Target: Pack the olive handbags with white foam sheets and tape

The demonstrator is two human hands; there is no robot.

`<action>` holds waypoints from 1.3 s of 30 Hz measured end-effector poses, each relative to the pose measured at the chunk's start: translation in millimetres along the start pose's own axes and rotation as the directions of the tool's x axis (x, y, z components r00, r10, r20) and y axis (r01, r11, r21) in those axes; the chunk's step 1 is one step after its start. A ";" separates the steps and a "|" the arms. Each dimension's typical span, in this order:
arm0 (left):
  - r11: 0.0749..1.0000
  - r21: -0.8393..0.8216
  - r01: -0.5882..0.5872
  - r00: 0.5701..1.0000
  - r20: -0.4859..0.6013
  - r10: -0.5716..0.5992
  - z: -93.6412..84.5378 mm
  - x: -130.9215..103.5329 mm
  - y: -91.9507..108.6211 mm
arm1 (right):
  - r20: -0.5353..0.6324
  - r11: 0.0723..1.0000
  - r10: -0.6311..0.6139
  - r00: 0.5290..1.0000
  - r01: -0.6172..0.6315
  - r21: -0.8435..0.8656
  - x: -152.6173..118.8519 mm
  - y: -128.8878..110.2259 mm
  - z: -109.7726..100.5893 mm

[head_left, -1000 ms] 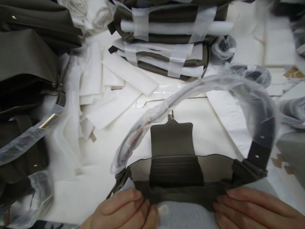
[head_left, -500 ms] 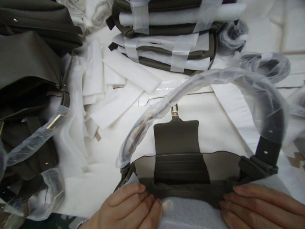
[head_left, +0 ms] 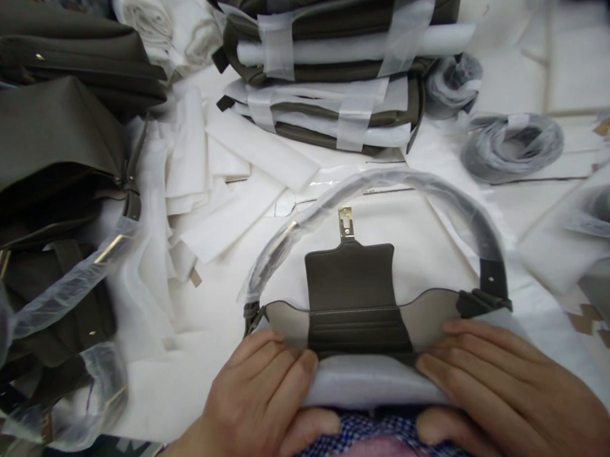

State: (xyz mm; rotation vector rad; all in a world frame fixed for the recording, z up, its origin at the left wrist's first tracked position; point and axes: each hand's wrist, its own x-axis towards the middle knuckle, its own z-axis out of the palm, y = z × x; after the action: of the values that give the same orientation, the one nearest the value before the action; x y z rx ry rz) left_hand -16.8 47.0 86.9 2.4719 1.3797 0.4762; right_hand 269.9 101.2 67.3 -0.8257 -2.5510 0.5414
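- Placed at 6 o'clock of the view: handbag, mouth open, with flap laid back toward 12 o'clock and metal clasp at its tip
- Left hand at 8 o'clock of the handbag, fingers bent over the near edge, thumb below, closed on this edge together with pale wrapping
- Right hand at 4 o'clock, closed on the same edge in the same manner
- Better to press equally with both hands, so as to leave the edge straight and without creases
- Spread the force along the fingers and avoid the nails, in order not to mark the surface
- Guide the film-covered strap toward 12 o'clock, away from the fingers
- Hidden by the wrapping and hands: near outer side of the handbag; cannot tell the firmness of the grip
- Hard to make out: bottom of the handbag, behind its near edge
- Cut off by the picture borders: right wrist at 5 o'clock, dark bags at 9 o'clock, taped bags at 12 o'clock
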 end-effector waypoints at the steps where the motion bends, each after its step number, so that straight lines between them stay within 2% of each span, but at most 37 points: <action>1: 1.000 0.006 0.027 1.000 0.012 -0.027 2.6 4.2 -3.3 | 0.032 1.000 -0.007 0.999 0.008 -0.027 6.8 5.6 2.4; 3: 0.997 0.030 0.068 0.997 0.039 -0.069 10.0 11.6 -11.1 | 0.130 0.996 0.025 0.991 -0.014 -0.086 18.2 16.3 9.2; 6: 0.992 0.065 0.112 0.978 0.168 -0.121 20.4 19.3 -21.7 | 0.254 0.984 0.112 0.961 -0.073 -0.160 28.5 26.4 20.1; 9: 0.991 0.072 0.111 0.967 0.220 -0.125 23.8 21.3 -26.7 | 0.286 0.978 0.128 0.950 -0.073 -0.194 30.7 28.3 25.6; 12: 0.994 0.046 0.101 0.982 0.156 -0.107 24.2 19.0 -26.4 | 0.227 0.976 0.126 0.966 -0.079 -0.204 28.7 26.1 26.3; 17: 0.991 0.051 0.123 0.978 0.166 -0.130 29.1 14.7 -21.4 | 0.101 0.984 0.093 0.991 -0.076 -0.161 29.7 19.2 24.1; 22: 0.998 0.017 0.064 0.995 -0.078 -0.062 28.4 7.4 -16.3 | 0.004 0.989 -0.010 1.000 0.010 -0.146 19.7 14.4 16.8; 25: 1.000 0.014 0.020 0.987 -0.158 -0.017 24.1 -1.5 -13.1 | 0.023 0.996 -0.064 0.998 0.066 -0.061 0.8 15.3 8.6; 29: 0.997 -0.027 -0.066 0.978 -0.198 0.060 20.8 -14.5 -7.7 | 0.087 0.992 -0.128 0.988 0.127 0.017 -23.4 15.5 -0.9; 35: 0.994 0.014 -0.112 0.953 -0.282 0.111 23.3 -21.5 -3.0 | 0.109 0.991 -0.132 0.985 0.131 0.019 -32.0 9.3 -4.3; 37: 0.997 0.023 -0.075 0.962 -0.261 0.078 22.8 -17.1 -3.3 | 0.105 0.993 -0.121 0.987 0.121 0.002 -30.5 11.2 -3.2; 39: 0.999 0.033 -0.010 0.983 -0.181 0.016 20.5 -9.7 -3.9 | 0.100 0.991 -0.131 0.986 0.133 -0.023 -28.0 15.9 -1.4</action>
State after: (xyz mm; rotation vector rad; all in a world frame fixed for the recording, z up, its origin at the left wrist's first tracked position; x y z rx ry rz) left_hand -16.2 39.2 65.2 2.5175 1.4497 0.7024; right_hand 298.7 96.2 53.9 -0.6486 -2.6863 0.5151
